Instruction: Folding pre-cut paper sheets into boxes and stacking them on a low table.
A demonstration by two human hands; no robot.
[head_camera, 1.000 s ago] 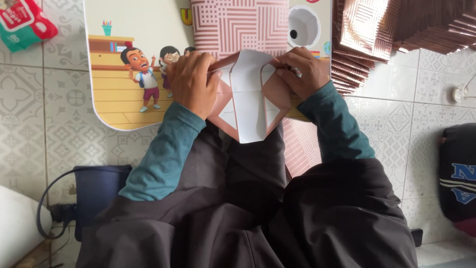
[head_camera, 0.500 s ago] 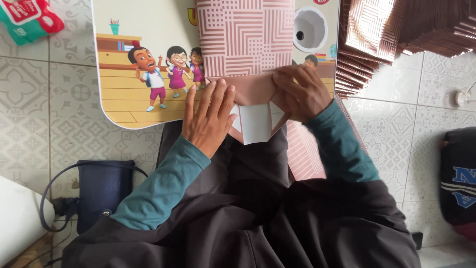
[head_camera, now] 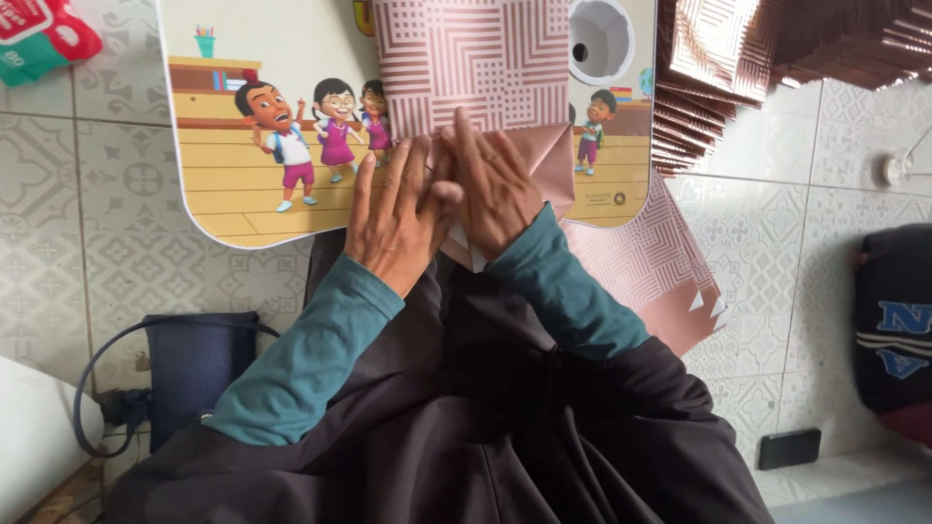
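Observation:
A pink patterned paper sheet lies on a small lap table printed with cartoon children. Its near end is folded into flaps. My left hand lies flat on the folded part, fingers spread. My right hand presses flat beside it and partly overlaps it, covering most of the fold. A bit of the white underside shows below the right hand.
A stack of folded pink paper pieces sits at the upper right. More patterned sheets lie under the table's right side. A dark blue bag is at left, a red-green packet top left, dark clothing at right.
The white inner flaps, open a second ago, have been folded shut. Both hands moved from the paper's sides to lie flat together on the fold.

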